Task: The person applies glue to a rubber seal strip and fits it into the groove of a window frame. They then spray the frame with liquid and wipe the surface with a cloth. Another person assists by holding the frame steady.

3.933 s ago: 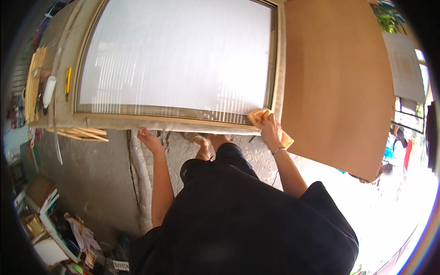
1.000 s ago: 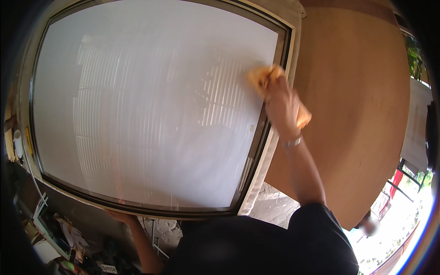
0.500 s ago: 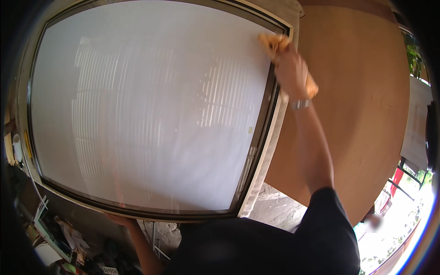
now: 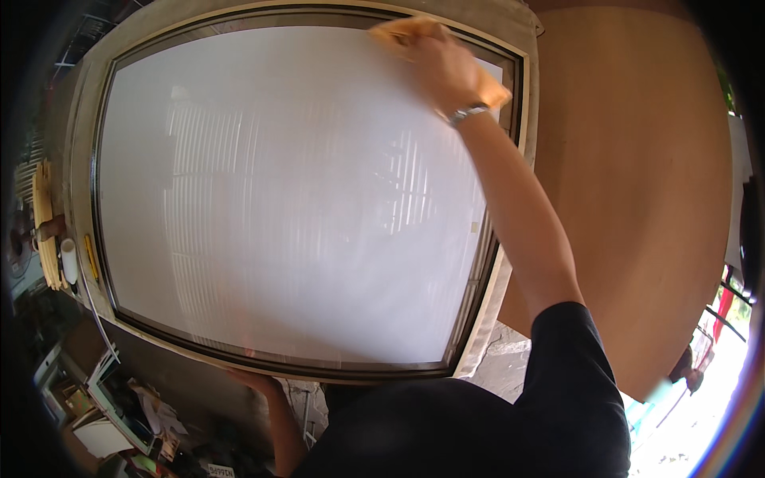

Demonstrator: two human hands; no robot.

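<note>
A large glass pane (image 4: 311, 207) with a white sheet behind or under it lies in a dark-edged frame (image 4: 279, 365). Bunched in my right hand (image 4: 450, 72) is an orange cloth (image 4: 402, 36), which rests against the far right part of the pane near the frame's far edge. That hand is closed round the cloth and a little blurred; a metal watch is on its wrist. Below the near edge of the frame, toward the left, my left hand (image 4: 256, 381) touches the underside or rim, its fingers mostly hidden.
A brown wooden board (image 4: 629, 183) stretches along the right. On the left edge lie a yellow cutter (image 4: 91, 256), a white roll (image 4: 69, 261) and pale wood strips (image 4: 46, 227). Assorted clutter (image 4: 119, 422) fills the lower left.
My right hand has swept the cloth leftward and farther away, from the pane's right side to its far edge. The view has shifted slightly; my left hand stays at the near edge.
</note>
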